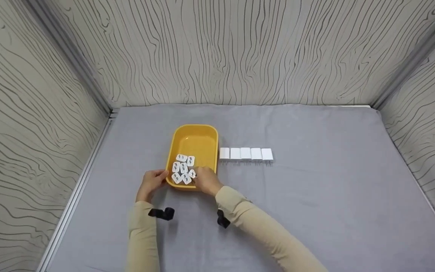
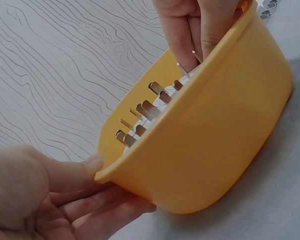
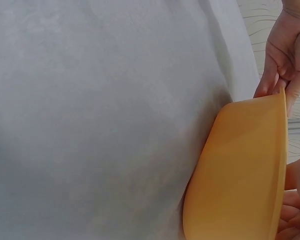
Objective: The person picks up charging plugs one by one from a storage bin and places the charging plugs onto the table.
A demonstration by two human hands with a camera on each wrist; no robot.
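Observation:
A yellow basin (image 1: 198, 141) stands on the grey cloth. Several white plug adapters (image 1: 183, 167) lie at its near end, their metal prongs (image 2: 151, 108) pointing up in the left wrist view. My left hand (image 1: 152, 183) grips the basin's near left corner, thumb on the rim and fingers beneath. Inside the basin, at the near right, is my right hand (image 1: 207, 180); its fingers pinch a tilted plug adapter (image 1: 192, 173), partly hidden by the hand. Both hands also show beside the basin (image 3: 235, 170) in the right wrist view.
Just right of the basin, several white plug adapters (image 1: 245, 153) stand side by side in a row, prongs toward me. Grey cloth (image 1: 327, 200) covers the table. Patterned panels (image 1: 240, 53) enclose the back and sides, with metal rails (image 1: 77, 196) along the left edge.

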